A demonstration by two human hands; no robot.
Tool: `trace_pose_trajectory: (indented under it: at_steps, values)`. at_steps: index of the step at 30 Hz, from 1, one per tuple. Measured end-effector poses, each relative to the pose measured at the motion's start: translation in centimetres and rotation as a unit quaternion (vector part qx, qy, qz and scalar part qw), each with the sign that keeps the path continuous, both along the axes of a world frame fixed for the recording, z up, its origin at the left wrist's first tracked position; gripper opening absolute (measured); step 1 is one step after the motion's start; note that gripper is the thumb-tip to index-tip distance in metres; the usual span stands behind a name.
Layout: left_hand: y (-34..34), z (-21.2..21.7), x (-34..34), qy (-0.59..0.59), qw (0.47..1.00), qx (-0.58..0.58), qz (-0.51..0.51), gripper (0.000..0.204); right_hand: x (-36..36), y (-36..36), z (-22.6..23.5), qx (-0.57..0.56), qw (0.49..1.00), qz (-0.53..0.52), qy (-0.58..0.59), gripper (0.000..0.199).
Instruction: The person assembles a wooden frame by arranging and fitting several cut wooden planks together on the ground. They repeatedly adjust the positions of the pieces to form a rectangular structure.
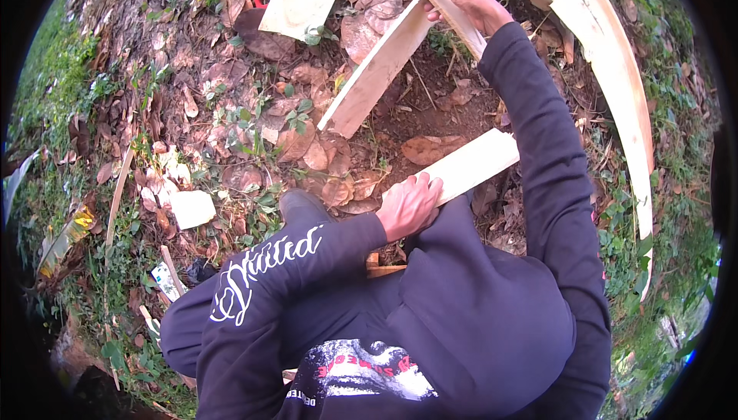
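The left hand is closed on the near end of a short board, its fingers curled over the wood; the part of the grip under the board is hidden. The right hand pinches a thin strip of wood between thumb and fingers, well beyond the board on the side away from the body. From the left hand, the board points out to the right and a bit away from the body, with its near end by the dark trouser leg. The strip slants the other way, so its long line and the board's long line lean toward each other. The left hand is the one nearer the board, since it touches it. The board's loose end is just beside the right sleeve, so there is little room on that side. Past the sleeve, right of the board, a long curved slab of wood lies on the ground. Beyond the board and to its left is a plank, and its far end meets the strip in this view; I can't tell if they touch. Between the board and that plank are bare dirt and a big brown leaf, with more room there to move.
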State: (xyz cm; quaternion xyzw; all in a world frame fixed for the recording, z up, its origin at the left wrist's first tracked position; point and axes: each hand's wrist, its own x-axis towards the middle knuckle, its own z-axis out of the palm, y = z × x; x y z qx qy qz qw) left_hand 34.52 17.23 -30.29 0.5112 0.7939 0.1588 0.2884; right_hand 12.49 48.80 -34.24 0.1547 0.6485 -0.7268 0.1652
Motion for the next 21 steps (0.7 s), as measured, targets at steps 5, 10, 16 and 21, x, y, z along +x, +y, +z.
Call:
trace_pose_trajectory:
  at_steps: [5, 10, 16, 21]
  values:
    - [0.4, 0.5, -1.5, -0.069, 0.997, 0.019, 0.038, 0.044, 0.4, -0.9, 0.5, 0.046, 0.999, -0.019, -0.003, 0.045]
    - [2.5, 2.6, -8.9, 0.027, 0.974, 0.144, 0.172, 0.040, 0.7, -1.1, -0.3, 0.051, 0.998, -0.031, 0.014, 0.046]
    - [3.5, 4.5, -16.6, 0.114, 0.942, 0.212, 0.233, 0.044, 0.9, -1.8, 1.3, 0.122, 0.992, -0.030, 0.008, 0.041]
    - [5.7, 3.9, -10.0, -0.011, 0.976, 0.196, 0.097, 0.052, 4.6, -0.6, 1.3, 0.430, 0.885, -0.088, 0.158, 0.047]
